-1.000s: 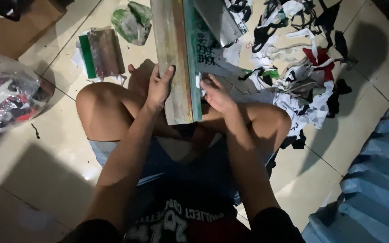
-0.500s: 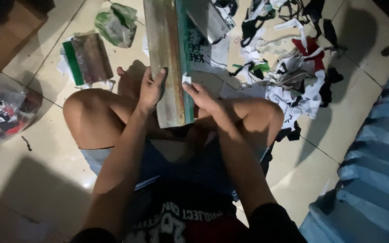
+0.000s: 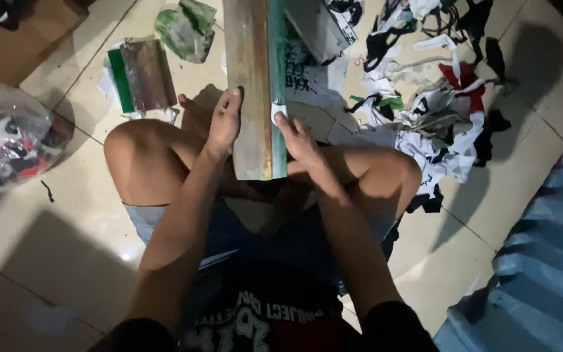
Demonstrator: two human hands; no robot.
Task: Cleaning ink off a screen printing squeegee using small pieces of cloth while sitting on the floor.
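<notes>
Head view: a long, stained wooden board with a green edge (image 3: 255, 85) rested upright across the seated person's legs. The left hand (image 3: 225, 122) clasped its left edge; the right hand (image 3: 296, 138) pinched a white scrap (image 3: 279, 112) against the green edge. Cloth scraps (image 3: 438, 117) littered the tiled floor (image 3: 66, 248).

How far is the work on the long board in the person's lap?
Done: I cannot tell. In hand: the left hand steadies the long board while the right hand presses a white scrap against its green edge. Left: a smaller board and a pile of cloth scraps lie on the floor.
</notes>
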